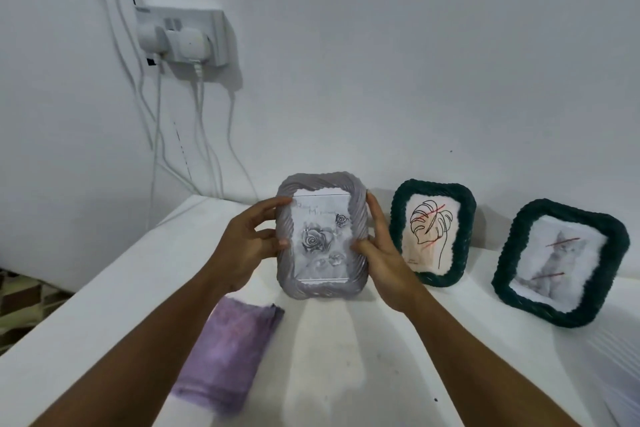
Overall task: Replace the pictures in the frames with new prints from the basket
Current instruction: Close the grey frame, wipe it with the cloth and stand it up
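Two hands are gripping a grey frame [322,236] upright on the white desk [363,357]: left hand [247,246] and right hand [381,253], fingers curled round its side edges. It is showing a rose print, likely new. Two green frames [433,232] beside it are probably awaiting replacement next; no basket visible.

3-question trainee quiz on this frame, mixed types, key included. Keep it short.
1. True or false: both hands hold the grey frame.
2. Which picture is in the green frame nearest the grey one? A) a cat B) a leaf outline C) roses
3. Fill in: the purple cloth lies on the table under the ____ forearm.

Key:
1. True: the left hand grips its left edge and the right hand its right edge.
2. B, the middle green frame; the cat is in the far right green frame.
3. left
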A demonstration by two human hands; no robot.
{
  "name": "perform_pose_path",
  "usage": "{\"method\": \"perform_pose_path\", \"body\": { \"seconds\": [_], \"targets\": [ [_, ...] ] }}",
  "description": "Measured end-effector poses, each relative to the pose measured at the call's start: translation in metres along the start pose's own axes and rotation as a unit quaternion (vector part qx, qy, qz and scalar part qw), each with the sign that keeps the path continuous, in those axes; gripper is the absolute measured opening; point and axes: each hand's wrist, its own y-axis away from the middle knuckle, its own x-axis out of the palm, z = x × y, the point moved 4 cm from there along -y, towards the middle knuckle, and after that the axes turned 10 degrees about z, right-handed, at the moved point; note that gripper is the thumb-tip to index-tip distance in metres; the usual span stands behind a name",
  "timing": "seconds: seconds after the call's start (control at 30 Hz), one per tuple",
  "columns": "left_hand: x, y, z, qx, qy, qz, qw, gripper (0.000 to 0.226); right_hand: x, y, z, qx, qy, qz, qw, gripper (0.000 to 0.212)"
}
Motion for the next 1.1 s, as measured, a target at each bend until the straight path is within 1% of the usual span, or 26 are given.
{"method": "perform_pose_path", "body": {
  "seconds": [0.1,0.23,0.37,0.47,0.6,0.7,0.93,1.1],
  "targets": [
    [-0.011,-0.011,0.004,-0.002,-0.031,-0.005,1.0,0.076,0.002,-0.018,-0.005,0.02,0.104,0.044,0.993,0.076],
    [-0.028,-0.023,0.014,-0.023,-0.067,-0.027,0.997,0.086,0.003,-0.042,-0.012,0.041,0.237,0.099,0.966,0.081],
    [-0.04,-0.037,0.022,-0.033,-0.073,-0.049,0.996,0.088,0.0,-0.063,-0.012,0.031,0.331,0.098,0.938,0.083],
    [-0.045,-0.048,0.024,-0.028,-0.076,-0.059,0.995,0.087,-0.004,-0.078,-0.011,0.022,0.347,0.094,0.933,0.082],
    [-0.049,-0.055,0.03,-0.025,-0.107,-0.068,0.992,0.087,-0.008,-0.087,-0.022,0.026,0.352,0.094,0.931,0.083],
    [-0.048,-0.051,0.039,-0.026,-0.125,-0.074,0.989,0.086,-0.009,-0.085,-0.035,0.031,0.361,0.085,0.928,0.081],
    [-0.045,-0.04,0.047,-0.015,-0.148,-0.067,0.987,0.086,-0.006,-0.075,-0.047,0.023,0.339,0.068,0.938,0.076],
    [-0.043,-0.036,0.047,-0.017,-0.179,-0.074,0.981,0.088,-0.004,-0.071,-0.049,0.025,0.357,0.059,0.932,0.075]
  ]
}}
